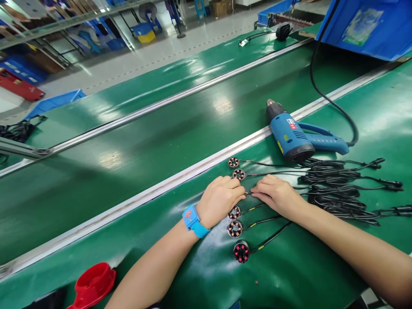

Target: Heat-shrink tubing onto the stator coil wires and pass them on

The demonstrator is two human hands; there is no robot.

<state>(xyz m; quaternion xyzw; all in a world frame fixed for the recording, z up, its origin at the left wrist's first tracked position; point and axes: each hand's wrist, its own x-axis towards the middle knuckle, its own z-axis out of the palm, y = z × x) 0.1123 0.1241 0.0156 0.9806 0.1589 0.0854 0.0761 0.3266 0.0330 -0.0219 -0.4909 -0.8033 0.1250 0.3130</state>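
Observation:
Several small round stator coils lie in a row on the green mat, each with a black lead running right: one (233, 162) at the far end, one (238, 174) beside it, two (234, 228) nearer me, and a red-lit one (241, 252) nearest. My left hand (220, 199), with a blue wrist strap (195, 221), is closed over a coil hidden beneath it. My right hand (277, 195) pinches that coil's thin wire (249, 193) just right of the left fingers. Both hands rest on the mat.
A blue heat gun (294, 135) lies just beyond the hands, its black cord looping back right. A tangle of black cables (341, 189) spreads to the right. A red plastic part (93, 283) sits at the near left. A metal rail (161, 184) borders the conveyor belt.

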